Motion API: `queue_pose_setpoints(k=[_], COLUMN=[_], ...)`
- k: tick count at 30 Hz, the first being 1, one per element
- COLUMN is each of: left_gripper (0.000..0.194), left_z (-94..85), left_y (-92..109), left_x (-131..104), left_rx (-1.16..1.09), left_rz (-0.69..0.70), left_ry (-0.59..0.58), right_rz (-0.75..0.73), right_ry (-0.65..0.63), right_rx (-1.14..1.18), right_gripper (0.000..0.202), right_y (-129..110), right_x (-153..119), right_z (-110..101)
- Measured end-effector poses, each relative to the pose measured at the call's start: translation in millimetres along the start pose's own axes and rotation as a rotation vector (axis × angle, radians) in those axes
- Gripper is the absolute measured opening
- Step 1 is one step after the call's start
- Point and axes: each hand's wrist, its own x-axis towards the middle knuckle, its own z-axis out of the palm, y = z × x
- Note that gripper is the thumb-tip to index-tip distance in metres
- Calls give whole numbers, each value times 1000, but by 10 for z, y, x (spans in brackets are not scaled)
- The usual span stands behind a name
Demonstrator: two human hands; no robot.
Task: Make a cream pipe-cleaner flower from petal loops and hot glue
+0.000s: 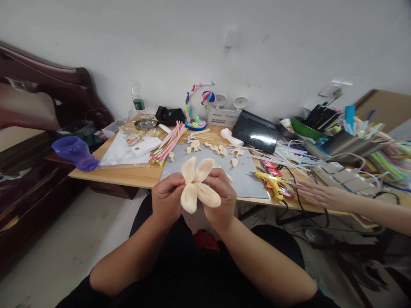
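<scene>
Both of my hands hold up a cream flower (pixel 196 187) with several rounded, ribbed petals, in front of the table's near edge. My left hand (pixel 167 197) closes its fingers around the flower's left side. On the other side my right hand (pixel 223 201) grips it, fingers curled behind the petals. The flower's back and my fingertips there are hidden. Beyond it, a grey mat (pixel 247 182) carries more cream petal pieces (pixel 218 149) and a single loose petal (pixel 234 162).
Another person's hand (pixel 321 196) reaches in from the right, beside a yellow glue gun (pixel 271 182) with a trailing cord. Coloured pipe cleaners (pixel 168 143) lie left of the mat. A purple boot-shaped container (pixel 75 152) stands at the far left. Right of centre leans a black panel (pixel 256 131).
</scene>
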Motion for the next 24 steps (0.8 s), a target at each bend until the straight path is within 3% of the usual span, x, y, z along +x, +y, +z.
queue_pose_setpoints(k=[8,16,24], left_gripper=[9,9,5], left_z=[-55,27,32], left_y=[1,128,-45], left_x=[14,93,25], left_rx=[29,76,-1], left_rz=[-166,-265,-346], left_ry=[-100,-158,-153], right_rz=[10,-3,89], right_ry=[12,45,47], right_rx=[119,85,121], right_gripper=[17,7,7], right_y=[50,84,182], right_x=[-33,-34,11], right_z=[-8,-7,22])
